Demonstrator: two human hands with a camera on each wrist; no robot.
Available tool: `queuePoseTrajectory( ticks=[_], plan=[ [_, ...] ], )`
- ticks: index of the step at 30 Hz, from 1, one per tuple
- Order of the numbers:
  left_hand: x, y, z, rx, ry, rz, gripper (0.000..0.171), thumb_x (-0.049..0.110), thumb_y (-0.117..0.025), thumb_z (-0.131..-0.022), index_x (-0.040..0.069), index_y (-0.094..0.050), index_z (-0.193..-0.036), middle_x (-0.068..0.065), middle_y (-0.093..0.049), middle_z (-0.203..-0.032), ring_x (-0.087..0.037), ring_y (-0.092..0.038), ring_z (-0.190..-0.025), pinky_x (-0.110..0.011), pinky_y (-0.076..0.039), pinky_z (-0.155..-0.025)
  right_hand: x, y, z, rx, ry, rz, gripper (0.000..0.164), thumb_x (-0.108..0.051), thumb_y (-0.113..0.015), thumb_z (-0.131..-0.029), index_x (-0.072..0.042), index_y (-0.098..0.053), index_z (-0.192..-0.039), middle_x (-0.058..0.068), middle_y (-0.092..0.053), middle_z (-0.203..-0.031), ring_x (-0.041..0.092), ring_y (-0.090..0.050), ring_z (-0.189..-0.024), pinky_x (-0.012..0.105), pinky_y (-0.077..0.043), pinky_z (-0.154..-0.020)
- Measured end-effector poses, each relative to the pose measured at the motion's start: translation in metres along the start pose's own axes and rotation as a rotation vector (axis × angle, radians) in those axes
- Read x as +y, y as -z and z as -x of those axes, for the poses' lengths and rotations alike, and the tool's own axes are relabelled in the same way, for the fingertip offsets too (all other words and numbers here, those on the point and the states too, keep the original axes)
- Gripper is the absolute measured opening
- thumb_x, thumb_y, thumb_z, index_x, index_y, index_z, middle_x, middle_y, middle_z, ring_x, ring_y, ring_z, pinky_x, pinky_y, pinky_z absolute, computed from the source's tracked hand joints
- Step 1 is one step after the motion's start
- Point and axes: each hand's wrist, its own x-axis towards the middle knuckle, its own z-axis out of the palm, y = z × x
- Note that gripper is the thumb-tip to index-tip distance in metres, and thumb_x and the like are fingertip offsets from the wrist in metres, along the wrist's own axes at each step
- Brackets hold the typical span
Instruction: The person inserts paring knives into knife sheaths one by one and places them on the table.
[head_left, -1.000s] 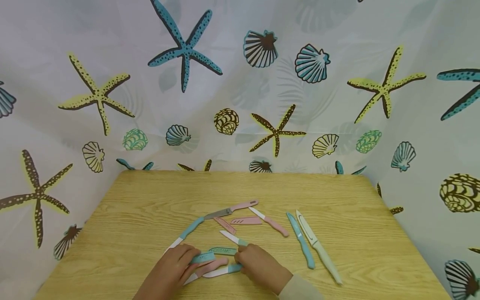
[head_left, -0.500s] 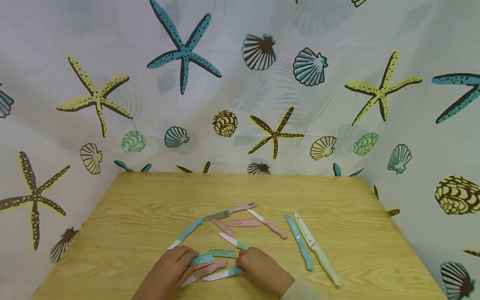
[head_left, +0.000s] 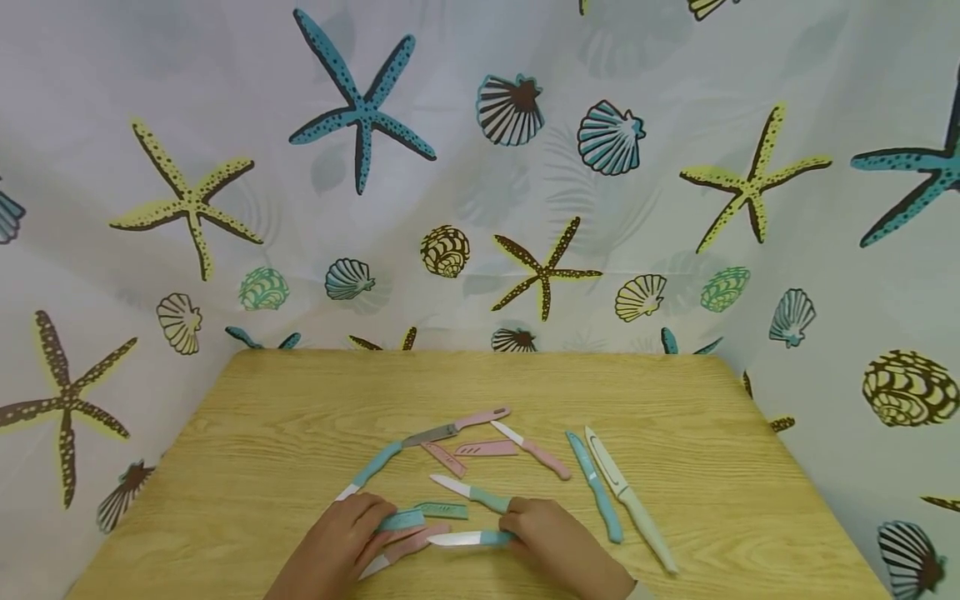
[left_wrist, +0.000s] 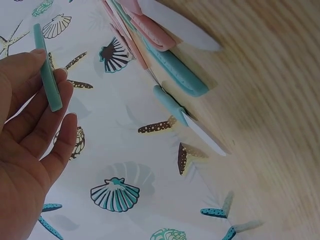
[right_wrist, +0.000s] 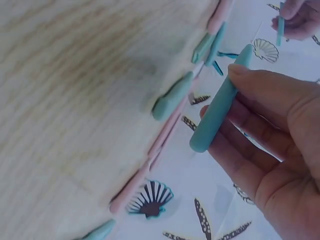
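Observation:
My left hand (head_left: 337, 537) pinches a flat blue knife sheath (head_left: 401, 521) between thumb and fingers, held off the table in the left wrist view. My right hand (head_left: 558, 542) grips the blue handle of a small white-bladed knife (head_left: 457, 539). The blade points left toward the sheath, and the two are apart. In the right wrist view the thumb lies along the knife's handle (right_wrist: 217, 112). Under and beside the hands are a green sheath (head_left: 442, 510), a green-handled knife (head_left: 489, 499) and a pink-handled knife (head_left: 408, 546), partly hidden by the left hand and sheath.
Farther back lie a pink-handled knife with a grey blade (head_left: 431, 435), a blue-handled knife (head_left: 378, 462), two pink sheaths (head_left: 486, 448) and another pink knife (head_left: 547, 458). To the right are a sheathed blue knife (head_left: 603, 504) and a sheathed pale-green knife (head_left: 645, 525).
My right hand has drawn to the right with the blue-handled knife, whose blade is now more level. More of the green knife's handle shows. The left hand and sheath stay nearly still.

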Motion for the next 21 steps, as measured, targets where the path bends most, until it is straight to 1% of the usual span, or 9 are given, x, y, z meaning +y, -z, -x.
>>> queuePoseTrajectory(
  ticks=[3,8,10,14,16,17,18,20,21],
  plan=[
    [0.000,-0.001,-0.001,0.005,-0.005,0.000,0.049,0.042,-0.031,-0.103,0.009,-0.067,-0.098,0.003,-0.062,-0.096,-0.011,-0.059,-0.087,-0.027,-0.052,-0.071,0.003,0.007,0.009,0.034,-0.020,-0.028,0.009,-0.010,-0.075,-0.083,-0.008,-0.073,-0.092,-0.004,-0.064,-0.087,0.000,-0.057,-0.074,0.012,-0.049,-0.065],
    [0.001,-0.002,-0.003,-0.002,-0.019,0.000,0.047,0.041,-0.034,-0.103,0.009,-0.067,-0.099,0.003,-0.062,-0.096,-0.011,-0.059,-0.086,-0.029,-0.053,-0.072,0.005,0.014,0.020,0.075,-0.049,-0.063,0.013,-0.010,-0.075,-0.083,-0.006,-0.072,-0.095,-0.003,-0.065,-0.091,0.003,-0.061,-0.078,0.012,-0.050,-0.067],
    [0.002,-0.003,-0.004,0.003,-0.029,0.003,0.046,0.041,-0.034,-0.102,0.009,-0.067,-0.099,0.003,-0.062,-0.097,-0.011,-0.059,-0.087,-0.029,-0.052,-0.072,0.005,0.015,0.022,0.093,-0.049,-0.067,0.013,-0.009,-0.075,-0.082,-0.006,-0.072,-0.095,-0.003,-0.064,-0.090,0.003,-0.061,-0.078,0.013,-0.050,-0.067],
    [0.004,-0.005,-0.007,0.018,-0.052,-0.002,0.050,0.041,-0.030,-0.103,0.009,-0.068,-0.097,0.003,-0.062,-0.096,-0.011,-0.058,-0.087,-0.029,-0.052,-0.072,0.004,0.014,0.024,0.116,-0.046,-0.068,0.013,-0.009,-0.076,-0.081,-0.005,-0.073,-0.093,-0.002,-0.065,-0.090,0.004,-0.061,-0.078,0.013,-0.050,-0.067],
    [0.005,-0.006,-0.008,0.007,-0.053,0.002,0.050,0.041,-0.031,-0.103,0.009,-0.068,-0.098,0.003,-0.062,-0.096,-0.012,-0.059,-0.087,-0.030,-0.052,-0.074,0.003,0.014,0.024,0.117,-0.048,-0.070,0.013,-0.009,-0.076,-0.081,-0.005,-0.073,-0.093,-0.002,-0.065,-0.090,0.005,-0.062,-0.078,0.013,-0.050,-0.068],
    [0.005,-0.006,-0.009,-0.005,-0.053,0.000,0.045,0.039,-0.035,-0.103,0.008,-0.068,-0.098,0.002,-0.062,-0.096,-0.012,-0.059,-0.087,-0.029,-0.052,-0.074,0.003,0.013,0.024,0.117,-0.051,-0.071,0.013,-0.009,-0.076,-0.081,-0.005,-0.073,-0.093,-0.002,-0.065,-0.090,0.005,-0.062,-0.079,0.013,-0.051,-0.068],
    [0.006,-0.006,-0.009,-0.018,-0.051,0.001,0.037,0.036,-0.044,-0.102,0.008,-0.068,-0.099,0.002,-0.063,-0.096,-0.012,-0.059,-0.087,-0.028,-0.052,-0.074,0.002,0.013,0.024,0.118,-0.054,-0.071,0.013,-0.009,-0.076,-0.081,-0.005,-0.073,-0.093,-0.002,-0.066,-0.090,0.005,-0.063,-0.079,0.012,-0.051,-0.068],
    [0.007,-0.005,-0.010,-0.047,-0.042,0.001,0.022,0.028,-0.062,-0.095,0.007,-0.068,-0.100,0.001,-0.063,-0.097,-0.012,-0.060,-0.087,-0.027,-0.053,-0.074,0.002,0.013,0.023,0.124,-0.056,-0.070,0.013,-0.009,-0.076,-0.081,-0.005,-0.073,-0.093,-0.001,-0.066,-0.090,0.006,-0.063,-0.079,0.013,-0.051,-0.067],
    [0.008,-0.005,-0.011,-0.061,-0.039,0.003,0.021,0.024,-0.069,-0.090,0.006,-0.068,-0.101,0.001,-0.063,-0.097,-0.012,-0.060,-0.087,-0.027,-0.053,-0.074,0.001,0.013,0.023,0.125,-0.058,-0.069,0.013,-0.009,-0.076,-0.081,-0.005,-0.073,-0.093,-0.001,-0.066,-0.090,0.006,-0.063,-0.079,0.013,-0.051,-0.067]
  ],
)
